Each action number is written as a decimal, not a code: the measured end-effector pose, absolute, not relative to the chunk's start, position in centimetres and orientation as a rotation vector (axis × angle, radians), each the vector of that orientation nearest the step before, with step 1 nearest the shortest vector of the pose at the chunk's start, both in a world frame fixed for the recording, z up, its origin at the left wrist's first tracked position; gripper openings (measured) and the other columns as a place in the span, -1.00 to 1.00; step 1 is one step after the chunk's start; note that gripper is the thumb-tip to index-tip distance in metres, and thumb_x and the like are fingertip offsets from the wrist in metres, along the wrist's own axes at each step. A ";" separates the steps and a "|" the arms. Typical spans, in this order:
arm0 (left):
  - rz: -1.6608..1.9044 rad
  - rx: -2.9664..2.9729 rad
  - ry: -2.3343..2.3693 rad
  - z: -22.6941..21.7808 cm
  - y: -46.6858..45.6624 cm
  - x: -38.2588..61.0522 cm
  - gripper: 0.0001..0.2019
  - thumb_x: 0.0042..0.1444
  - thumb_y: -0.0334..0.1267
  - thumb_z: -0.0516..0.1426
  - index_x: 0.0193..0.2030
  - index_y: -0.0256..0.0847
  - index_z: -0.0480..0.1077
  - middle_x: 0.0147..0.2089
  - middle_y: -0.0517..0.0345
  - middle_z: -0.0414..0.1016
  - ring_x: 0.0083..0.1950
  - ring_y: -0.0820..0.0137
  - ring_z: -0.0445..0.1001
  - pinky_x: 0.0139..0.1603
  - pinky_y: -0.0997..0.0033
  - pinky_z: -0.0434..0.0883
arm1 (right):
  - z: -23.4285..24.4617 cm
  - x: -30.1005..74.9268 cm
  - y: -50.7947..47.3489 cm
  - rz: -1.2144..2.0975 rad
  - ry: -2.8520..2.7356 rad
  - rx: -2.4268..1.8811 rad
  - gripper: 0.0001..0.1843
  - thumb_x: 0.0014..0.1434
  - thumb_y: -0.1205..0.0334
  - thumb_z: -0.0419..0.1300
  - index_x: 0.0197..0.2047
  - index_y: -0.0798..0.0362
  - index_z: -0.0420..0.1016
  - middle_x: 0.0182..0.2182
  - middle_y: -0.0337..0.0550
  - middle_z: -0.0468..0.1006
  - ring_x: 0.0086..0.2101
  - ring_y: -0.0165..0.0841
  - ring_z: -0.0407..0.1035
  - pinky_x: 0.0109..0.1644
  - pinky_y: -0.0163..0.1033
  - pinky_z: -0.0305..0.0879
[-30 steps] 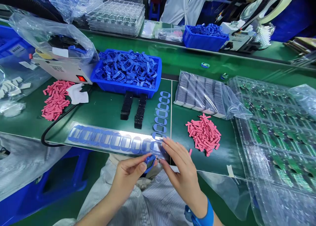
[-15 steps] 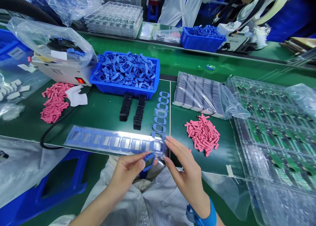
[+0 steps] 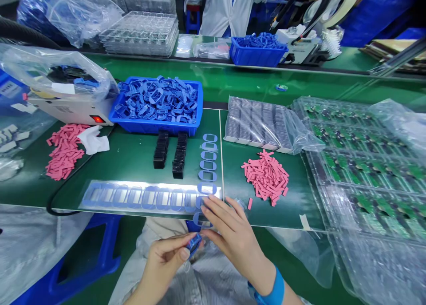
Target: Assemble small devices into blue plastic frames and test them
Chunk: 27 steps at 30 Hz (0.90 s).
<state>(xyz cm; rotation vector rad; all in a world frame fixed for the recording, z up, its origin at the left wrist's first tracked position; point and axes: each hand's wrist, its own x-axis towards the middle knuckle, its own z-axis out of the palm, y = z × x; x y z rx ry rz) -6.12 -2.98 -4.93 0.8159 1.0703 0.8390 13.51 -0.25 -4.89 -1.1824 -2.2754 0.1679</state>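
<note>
Over my lap (image 3: 203,280), just off the bench (image 3: 133,168): 1 blue frame (image 3: 194,243), pinched by left hand (image 3: 168,258). Right hand (image 3: 233,234) over lower end of the blue oval column (image 3: 208,165); can't tell if it grips. 2 black stacks (image 3: 161,150), 2 pink piles (image 3: 266,176), 2 bins of blue parts (image 3: 149,127). Fingers hide part of the frame and lowest ovals. Co-worker (image 3: 222,12) cut off at top.

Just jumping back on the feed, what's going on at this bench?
A person is working two-handed at the bench's near edge. The left hand pinches a small blue frame; the right hand is at the lower end of a column of blue oval rings. Whether it grips one is hard to tell. Beyond sits a blue bin full of blue parts, with pink strips piled to the right.
</note>
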 end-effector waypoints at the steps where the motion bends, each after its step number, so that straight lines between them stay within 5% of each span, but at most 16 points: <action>1: 0.844 0.818 1.077 -5.0 -3.0 -6.1 -0.85 0.01 -0.17 0.26 -0.24 0.04 0.58 -0.13 0.10 0.62 -0.12 0.16 0.61 -0.02 0.22 0.51 | -4.8 13.5 -0.2 0.138 -2.287 -1.168 -0.67 0.26 0.26 0.11 0.07 0.16 0.33 0.03 -0.01 0.48 0.10 -0.24 0.30 0.15 0.00 0.24; 15: 0.870 0.842 1.096 -5.0 -2.1 -5.6 -0.83 -0.01 -0.14 0.26 -0.24 -0.01 0.59 -0.16 0.08 0.64 -0.11 0.14 0.60 0.01 0.17 0.50 | -4.1 13.2 1.0 0.088 -2.368 -1.148 -0.68 0.26 0.31 0.08 0.05 0.25 0.36 0.05 0.03 0.46 0.07 -0.18 0.34 0.09 0.07 0.36; 23: 0.865 0.888 1.145 -5.8 -1.8 -5.6 -0.80 -0.03 -0.13 0.27 -0.25 -0.09 0.60 -0.16 0.00 0.63 -0.09 0.09 0.59 0.00 0.11 0.50 | -5.1 12.4 0.0 -0.053 -2.388 -1.173 -0.61 0.18 0.53 0.09 0.09 0.38 0.33 0.08 0.19 0.40 0.14 -0.10 0.24 0.14 0.01 0.35; 27: 0.921 0.911 1.117 -5.1 -1.6 -5.2 -0.84 -0.05 -0.14 0.28 -0.28 -0.05 0.60 -0.18 0.02 0.64 -0.11 0.11 0.60 -0.03 0.16 0.52 | -4.9 12.8 0.5 0.121 -2.290 -1.133 -0.66 0.21 0.46 0.10 0.07 0.28 0.35 0.04 0.10 0.46 0.13 -0.20 0.27 0.17 -0.06 0.33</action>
